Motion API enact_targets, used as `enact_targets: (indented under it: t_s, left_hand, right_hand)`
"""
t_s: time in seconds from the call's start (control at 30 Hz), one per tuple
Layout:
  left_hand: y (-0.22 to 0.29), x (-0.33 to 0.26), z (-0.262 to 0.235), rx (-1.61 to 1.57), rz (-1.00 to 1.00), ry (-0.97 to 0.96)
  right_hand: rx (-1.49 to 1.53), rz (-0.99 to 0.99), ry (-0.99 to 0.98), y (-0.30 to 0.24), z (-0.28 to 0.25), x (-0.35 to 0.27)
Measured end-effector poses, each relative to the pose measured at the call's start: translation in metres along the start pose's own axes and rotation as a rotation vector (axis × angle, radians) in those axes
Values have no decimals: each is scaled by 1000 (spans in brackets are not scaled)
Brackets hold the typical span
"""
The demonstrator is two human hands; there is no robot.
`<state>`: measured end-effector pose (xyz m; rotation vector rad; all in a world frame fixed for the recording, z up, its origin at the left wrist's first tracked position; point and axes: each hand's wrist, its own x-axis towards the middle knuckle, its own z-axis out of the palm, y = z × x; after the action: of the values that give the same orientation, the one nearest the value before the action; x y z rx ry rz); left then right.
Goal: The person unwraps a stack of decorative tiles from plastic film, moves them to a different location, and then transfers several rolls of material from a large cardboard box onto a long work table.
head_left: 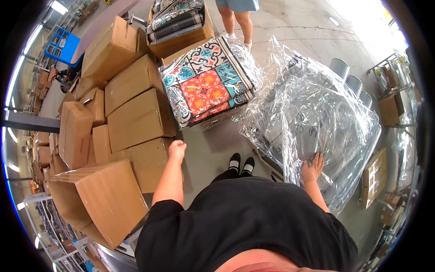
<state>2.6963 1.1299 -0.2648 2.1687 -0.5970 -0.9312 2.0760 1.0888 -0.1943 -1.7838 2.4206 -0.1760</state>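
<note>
My left hand (177,149) is closed in a fist in front of the stacked cardboard boxes, and nothing shows in it. On the right, my right hand (313,168) lies flat with its fingers stretched out on clear plastic wrap (312,113). The crinkled wrap covers a wide grey stack whose contents are hard to make out beneath it. Ahead of me, folded cloth-like pieces with a red, teal and white tile pattern (206,90) rest in a pile, partly in clear plastic.
Closed cardboard boxes (136,120) are piled on the left, with an open box (108,199) nearest me. A box of rolled patterned goods (181,34) stands at the far side. Grey rolls (340,68) lie beyond the wrap. Another person's legs (238,22) show at the top.
</note>
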Motion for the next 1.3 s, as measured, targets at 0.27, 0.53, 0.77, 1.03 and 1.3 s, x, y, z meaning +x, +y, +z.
enact_targets:
  t_s: [0.27, 0.53, 0.77, 1.03, 1.3]
  left_hand:
    - [-108, 14, 17, -83, -283, 160]
    - [43, 105, 46, -496, -193, 51]
    - [46, 147, 104, -419, -277, 135]
    - [86, 127, 54, 244, -303, 183]
    - [137, 108, 51, 256, 232, 264]
  right_hand:
    - [6, -41, 21, 0, 4, -3]
    - [-89, -4, -160, -6, -18, 10]
    - [-195, 335, -256, -19, -32, 20]
    - [-293, 348, -478, -94, -37, 29]
    - [-332, 239, -547, -75, -23, 32]
